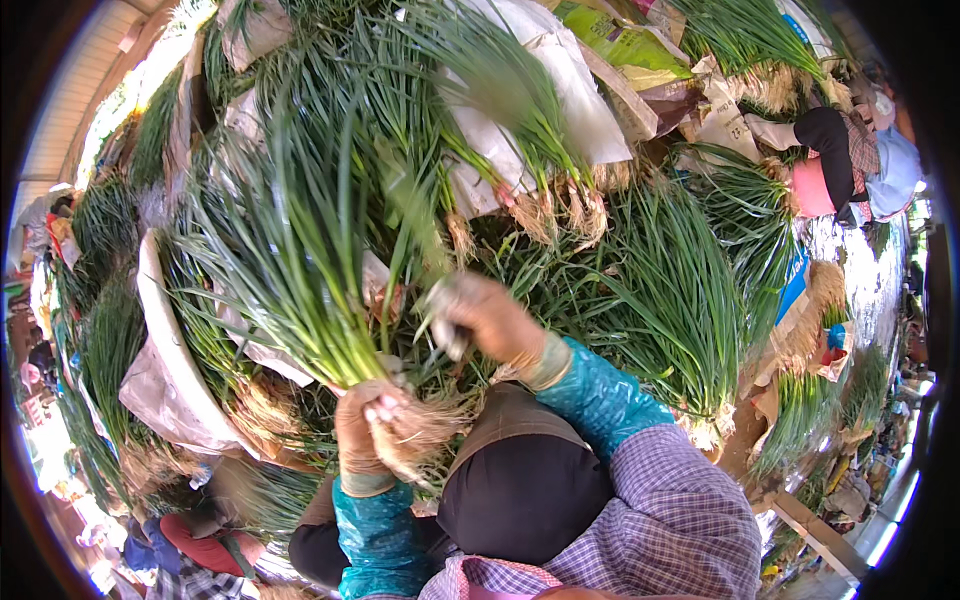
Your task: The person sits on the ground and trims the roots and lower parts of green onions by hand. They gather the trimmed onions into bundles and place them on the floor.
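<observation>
My left hand, in a tan glove with a teal sleeve cover, grips a bunch of green onions near its white base. The long leaves fan up and to the left, and the pale roots hang out to the right of the hand. My right hand, also gloved, is just right of the bunch with its fingers curled and blurred by motion. A blurred green leaf runs up from its fingers; whether they hold it is unclear. Loose leaves lie in a heap beyond that hand.
Several trimmed-looking onions rest on a white sack ahead. Another bunch lies to the right, and more roots show beside a pale sack edge on the left. Other people sit among the piles. A wooden bar is at lower right.
</observation>
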Tool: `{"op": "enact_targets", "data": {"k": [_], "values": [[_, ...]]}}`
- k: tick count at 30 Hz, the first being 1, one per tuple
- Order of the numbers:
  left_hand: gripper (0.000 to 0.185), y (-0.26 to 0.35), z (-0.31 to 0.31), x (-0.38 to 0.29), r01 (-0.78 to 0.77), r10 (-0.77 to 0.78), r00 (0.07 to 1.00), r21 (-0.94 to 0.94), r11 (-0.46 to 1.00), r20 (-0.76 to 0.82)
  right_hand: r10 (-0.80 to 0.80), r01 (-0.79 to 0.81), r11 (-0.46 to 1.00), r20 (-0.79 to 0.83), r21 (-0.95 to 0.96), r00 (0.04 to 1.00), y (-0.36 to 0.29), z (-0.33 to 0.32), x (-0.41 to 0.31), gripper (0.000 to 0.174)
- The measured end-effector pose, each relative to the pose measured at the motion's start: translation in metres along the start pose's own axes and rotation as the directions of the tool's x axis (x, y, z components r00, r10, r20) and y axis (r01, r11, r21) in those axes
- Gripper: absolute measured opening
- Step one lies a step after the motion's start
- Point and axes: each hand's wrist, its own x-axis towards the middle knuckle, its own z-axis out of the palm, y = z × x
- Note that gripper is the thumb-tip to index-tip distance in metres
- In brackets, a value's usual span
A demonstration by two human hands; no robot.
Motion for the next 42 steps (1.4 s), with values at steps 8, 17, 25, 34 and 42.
{"op": "enact_targets", "data": {"k": [8,17,25,34,42], "values": [[0.048,0.046,-0.020,-0.047,-0.078,0.171,0.960,-0.374,0.924,0.222,-0.047,0.271,0.566,0.297,-0.779,0.954,0.017,-0.057,0.005,0.036],[0.066,0.021,0.032,-0.014,0.008,0.137,0.930,-0.394,0.919,0.340,-0.326,-0.485,0.129,-0.499,-0.865,0.803,0.020,-0.182,0.075,0.035],[0.051,-0.021,0.052,0.019,0.026,-0.009,0.991,-0.127,0.992,0.135,-0.639,0.232,0.164,0.076,-0.959,0.766,0.026,-0.050,-0.037,0.012],[0.052,-0.035,0.024,0.047,0.108,-0.118,0.970,0.054,0.993,0.215,-0.075,-0.118,0.629,-0.211,-0.768,0.975,0.048,-0.080,-0.021,0.028],[0.046,-0.034,0.030,0.041,0.075,-0.072,0.986,-0.013,0.997,0.147,0.103,-0.020,0.939,-0.227,0.343,0.968,0.024,-0.023,0.055,0.032]]}}
